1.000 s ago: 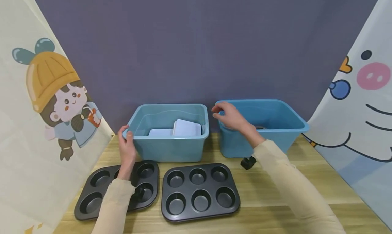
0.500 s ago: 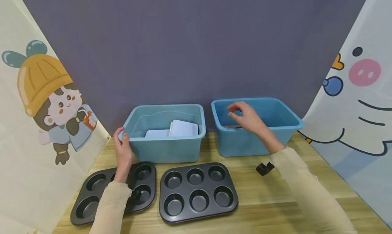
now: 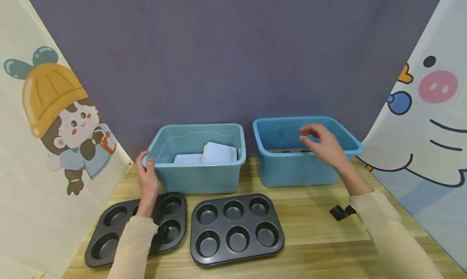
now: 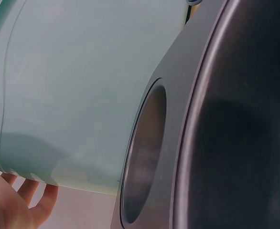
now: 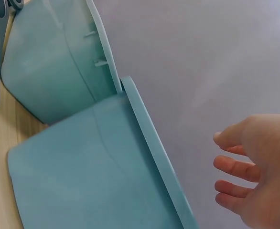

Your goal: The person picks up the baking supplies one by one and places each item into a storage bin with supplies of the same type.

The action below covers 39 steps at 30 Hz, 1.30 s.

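Note:
My left hand (image 3: 147, 179) grips the left rim of a light blue plastic bin (image 3: 198, 177), with the thumb at the front corner and fingers along the outer side. In the left wrist view, fingers (image 4: 44, 205) curl against the bin's lower edge. White block-like items (image 3: 219, 153) lie inside this bin. My right hand (image 3: 322, 144) hovers over a darker blue bin (image 3: 299, 171), its fingers bent loosely and nothing between them. Some flat brownish and dark items (image 3: 286, 151) show low in that bin, mostly hidden by its front wall.
Two black muffin tins stand in front of the bins: a left muffin tin (image 3: 106, 230) under my left forearm and a middle muffin tin (image 3: 237, 226). Wood-patterned table (image 3: 313, 234) extends to the right. A dark backdrop (image 3: 233, 60) closes off the back, with cartoon-printed sheets at both sides.
My right hand has moved rightward, from the left edge of the darker bin to above its right half. My left hand keeps its grip on the lighter bin.

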{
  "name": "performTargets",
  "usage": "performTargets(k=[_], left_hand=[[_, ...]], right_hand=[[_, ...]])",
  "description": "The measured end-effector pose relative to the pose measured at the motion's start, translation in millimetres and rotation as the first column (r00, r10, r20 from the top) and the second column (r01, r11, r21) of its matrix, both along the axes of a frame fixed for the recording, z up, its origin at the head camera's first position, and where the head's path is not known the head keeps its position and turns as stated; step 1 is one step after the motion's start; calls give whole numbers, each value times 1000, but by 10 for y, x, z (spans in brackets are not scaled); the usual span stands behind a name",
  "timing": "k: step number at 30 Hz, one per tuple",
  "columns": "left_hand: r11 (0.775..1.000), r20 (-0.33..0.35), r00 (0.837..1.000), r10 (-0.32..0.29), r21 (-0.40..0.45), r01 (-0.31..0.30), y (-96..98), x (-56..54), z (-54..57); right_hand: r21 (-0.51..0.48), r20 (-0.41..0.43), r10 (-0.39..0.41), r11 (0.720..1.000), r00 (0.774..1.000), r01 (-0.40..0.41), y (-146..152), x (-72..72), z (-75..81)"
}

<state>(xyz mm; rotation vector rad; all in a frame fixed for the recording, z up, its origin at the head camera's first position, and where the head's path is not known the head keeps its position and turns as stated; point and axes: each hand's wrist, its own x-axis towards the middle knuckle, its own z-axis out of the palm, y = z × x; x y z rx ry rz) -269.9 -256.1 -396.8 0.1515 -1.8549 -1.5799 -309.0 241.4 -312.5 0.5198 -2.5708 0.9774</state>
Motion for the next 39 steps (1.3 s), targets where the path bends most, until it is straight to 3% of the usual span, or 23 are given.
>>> performTargets(k=[6,15,25,28,33,39], left_hand=[[1000,19,1000,5,-5,-5,-22,-28,-29],[1000,-15,1000,25,-2,-25,-197,-274,-262],[999,8,999,41,-31,-41,-191,-280,-316],[998,19,999,49,-40,-49,-199,-259,-322],[996,32,998,58,-66,-56,-217,-232,-322],[990,54,993,109,-100,-103,-208,-210,-314]], right_hand=[[-20,0,-48,999,999,48,223,126,1],[-49,-50,-99,994,994,96,565,176,-45],[-40,-113,-238,971,965,235,961,147,-229],[-47,-74,-287,958,955,284,1065,125,-325],[-58,58,-345,936,937,348,1215,93,-502],[-106,220,-291,942,931,319,1346,45,-607]])
